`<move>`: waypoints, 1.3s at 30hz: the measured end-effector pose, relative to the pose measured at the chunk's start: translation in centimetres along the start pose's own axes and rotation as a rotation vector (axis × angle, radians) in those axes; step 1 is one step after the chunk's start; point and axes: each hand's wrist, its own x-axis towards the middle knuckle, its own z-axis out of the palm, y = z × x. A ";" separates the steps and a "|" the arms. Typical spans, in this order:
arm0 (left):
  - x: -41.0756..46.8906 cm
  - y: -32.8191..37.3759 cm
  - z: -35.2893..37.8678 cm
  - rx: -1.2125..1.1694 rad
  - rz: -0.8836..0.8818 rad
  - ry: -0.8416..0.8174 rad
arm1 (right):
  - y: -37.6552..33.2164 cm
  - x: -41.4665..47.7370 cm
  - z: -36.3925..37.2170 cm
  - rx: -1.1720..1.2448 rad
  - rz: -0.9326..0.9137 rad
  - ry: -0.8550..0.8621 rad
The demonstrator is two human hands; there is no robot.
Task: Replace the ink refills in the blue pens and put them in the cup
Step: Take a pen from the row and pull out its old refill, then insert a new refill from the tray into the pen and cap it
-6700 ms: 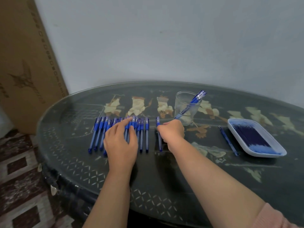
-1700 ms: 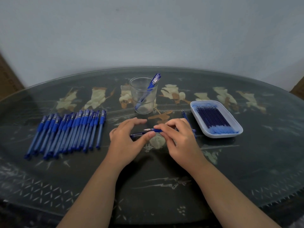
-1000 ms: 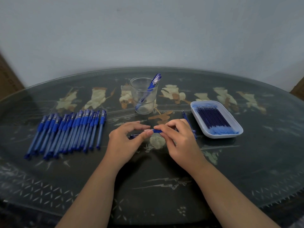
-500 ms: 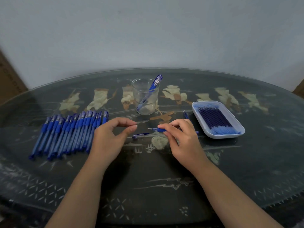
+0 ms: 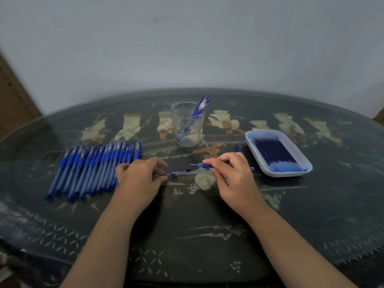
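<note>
Hands low over table (image 5: 187, 217): left hand (image 5: 139, 179) pinching end of pen piece (image 5: 181, 173), right hand (image 5: 234, 177) fingers curled round blue pen (image 5: 204, 165), tip pointing left.

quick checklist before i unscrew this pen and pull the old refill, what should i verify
1. Is the cap off the pen: ok, it sits apart from the bare tip.
2. Does the right hand hold the pen firmly: ok, its fingers curl round the blue grip.
3. Is the left hand free to twist: not ok, it pinches the cap's end.
4. Are fresh refills close by: ok, they lie in the tray beside the right hand.
5. Is the cup ready: ok, it is upright with room.
6. Is the old refill loose: cannot tell, fingers hide most of the barrel.
</note>
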 end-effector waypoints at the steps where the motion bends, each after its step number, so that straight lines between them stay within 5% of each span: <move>1: 0.0 0.0 0.1 -0.016 0.001 0.011 | 0.0 0.0 0.0 0.000 -0.001 -0.001; 15: -0.4 0.1 0.6 -0.185 0.158 0.194 | -1.0 1.2 -1.6 -0.148 -0.074 0.133; 23: -1.6 5.2 1.3 -0.975 0.109 -0.081 | -5.3 3.6 -3.5 0.369 0.418 0.139; 28: -1.6 5.6 2.0 -1.003 0.088 -0.049 | -5.5 3.6 -3.6 0.663 0.682 0.091; 39: -1.7 5.6 1.1 -0.876 0.126 -0.052 | -4.6 4.6 -5.8 0.958 0.799 0.125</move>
